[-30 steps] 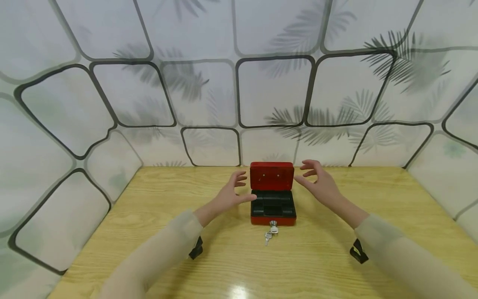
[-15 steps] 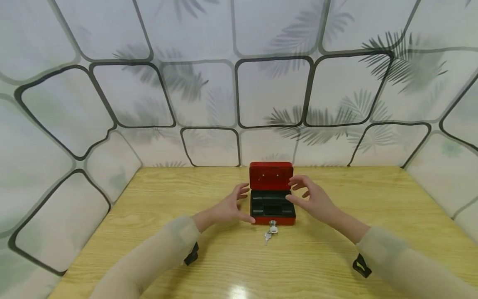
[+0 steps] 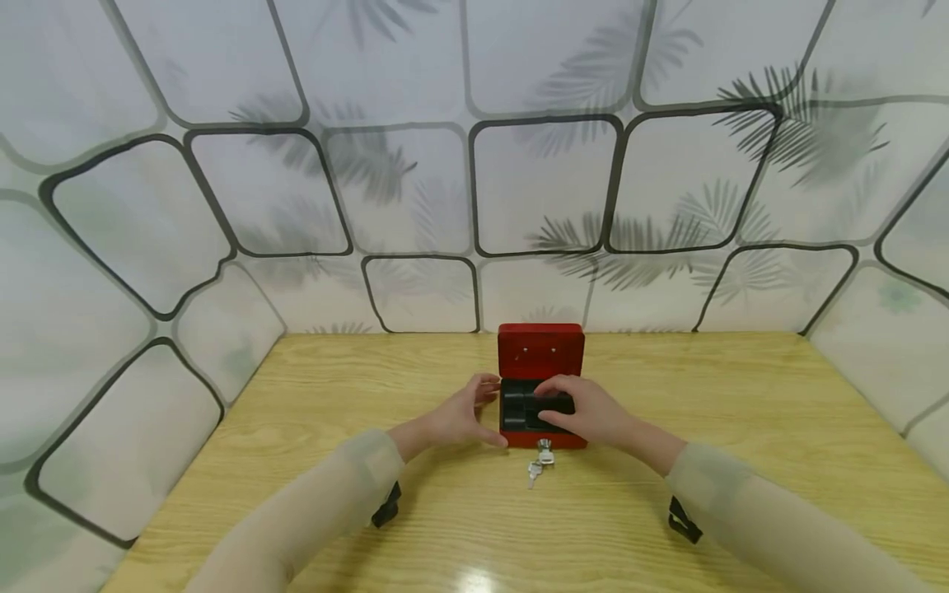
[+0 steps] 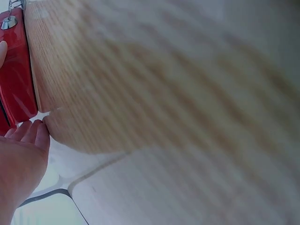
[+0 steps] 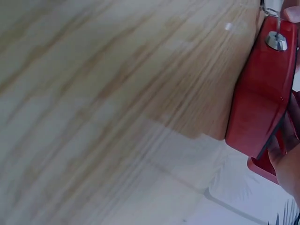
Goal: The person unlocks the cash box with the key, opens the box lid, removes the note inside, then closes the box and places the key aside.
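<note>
Left to right. Pale wall (image 3: 415,206) with dark rounded outlines and grey leaf prints runs down the left, across the back, down the right. Wood-grain table (image 3: 334,379) in front of it, light glare at the near edge.

Left sleeve (image 3: 311,511), pale, comes in from lower left; dark strap piece (image 3: 386,506) shows under the cuff. Left hand (image 3: 454,418) is at the left end of the red box: thumb on the front face by the corner, fingers bent along the left side, holding that end. Left wrist view agrees, though only part of the hand shows.

Red box (image 3: 519,439) sits flat on the table, right of centre, toward the back. Red lid (image 3: 540,342) stands up behind, inside face forward. Black tray (image 3: 513,408) inside; left part visible, rest under the right hand. Lock (image 3: 544,443) on the front, keys (image 3: 535,471) hanging off it toward the near side.

Right hand (image 3: 589,412) comes over the box's right side, thumb and fingers at the tray. Can't tell if they pinch it. Hands are apart, box between them.

Dark strap (image 3: 684,520) under the right cuff, right sleeve (image 3: 741,494) out to lower right.
</note>
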`<state>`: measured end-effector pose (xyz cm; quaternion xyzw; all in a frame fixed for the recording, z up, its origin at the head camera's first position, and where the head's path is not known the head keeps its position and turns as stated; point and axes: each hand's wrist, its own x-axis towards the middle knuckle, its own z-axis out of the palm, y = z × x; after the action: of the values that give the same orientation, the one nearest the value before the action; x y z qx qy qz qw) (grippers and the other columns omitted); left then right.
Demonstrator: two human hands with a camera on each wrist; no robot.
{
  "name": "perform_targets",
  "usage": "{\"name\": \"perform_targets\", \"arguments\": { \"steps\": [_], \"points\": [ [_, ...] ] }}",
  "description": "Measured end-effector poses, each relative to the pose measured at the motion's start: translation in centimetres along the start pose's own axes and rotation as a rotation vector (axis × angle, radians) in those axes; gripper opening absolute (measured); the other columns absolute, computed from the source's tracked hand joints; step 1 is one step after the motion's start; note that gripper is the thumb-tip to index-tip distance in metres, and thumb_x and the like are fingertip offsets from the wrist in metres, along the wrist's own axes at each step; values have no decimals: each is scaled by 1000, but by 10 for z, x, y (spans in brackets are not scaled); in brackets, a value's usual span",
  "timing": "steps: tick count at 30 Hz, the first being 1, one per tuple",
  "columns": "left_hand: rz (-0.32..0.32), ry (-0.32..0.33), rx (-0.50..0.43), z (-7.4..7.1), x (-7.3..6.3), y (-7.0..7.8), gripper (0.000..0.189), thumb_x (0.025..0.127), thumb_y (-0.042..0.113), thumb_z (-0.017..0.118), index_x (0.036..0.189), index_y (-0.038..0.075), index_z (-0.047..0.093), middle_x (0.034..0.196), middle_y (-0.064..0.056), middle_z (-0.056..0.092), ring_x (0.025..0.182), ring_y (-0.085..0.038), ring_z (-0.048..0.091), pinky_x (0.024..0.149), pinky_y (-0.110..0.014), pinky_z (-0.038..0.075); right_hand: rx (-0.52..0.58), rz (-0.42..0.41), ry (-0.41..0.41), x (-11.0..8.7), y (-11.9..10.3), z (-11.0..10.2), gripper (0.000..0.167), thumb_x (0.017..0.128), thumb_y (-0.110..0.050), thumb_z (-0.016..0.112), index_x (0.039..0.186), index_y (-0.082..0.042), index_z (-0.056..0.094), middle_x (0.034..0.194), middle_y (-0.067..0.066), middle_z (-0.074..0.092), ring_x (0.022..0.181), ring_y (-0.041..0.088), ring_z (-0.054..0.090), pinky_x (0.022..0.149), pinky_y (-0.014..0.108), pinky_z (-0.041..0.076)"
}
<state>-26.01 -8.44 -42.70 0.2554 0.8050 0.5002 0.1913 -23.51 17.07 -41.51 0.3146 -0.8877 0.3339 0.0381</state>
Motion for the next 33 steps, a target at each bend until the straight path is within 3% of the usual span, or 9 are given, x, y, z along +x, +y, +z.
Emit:
{"name": "perform_targets", "arguments": {
  "steps": [7, 18, 33],
  "points": [
    [16, -15, 84, 0, 1, 0, 90, 76, 10, 85, 145, 0, 28, 148, -17, 37, 135, -33, 36, 112, -44, 28, -26, 7, -41, 6, 0, 6, 22, 89, -15, 73, 108, -8, 67, 103, -1, 67, 96, 20, 62, 88, 42, 51],
    [66, -8, 107, 0, 4, -2, 89, 74, 6, 85, 143, -3, 30, 142, -18, 43, 132, -32, 40, 111, -44, 30, -9, 10, -63, 11, 0, 8, 10, 89, -9, 71, 99, -9, 69, 93, -3, 67, 87, 15, 63, 81, 37, 53],
    [52, -4, 134, -1, 5, -1, 91, 73, 9, 86, 144, -1, 29, 142, -17, 43, 132, -31, 41, 111, -41, 30, -31, 1, -33, 11, -2, 9, 9, 88, -6, 71, 96, -10, 70, 90, -4, 67, 83, 12, 63, 78, 34, 53]
  ]
}}
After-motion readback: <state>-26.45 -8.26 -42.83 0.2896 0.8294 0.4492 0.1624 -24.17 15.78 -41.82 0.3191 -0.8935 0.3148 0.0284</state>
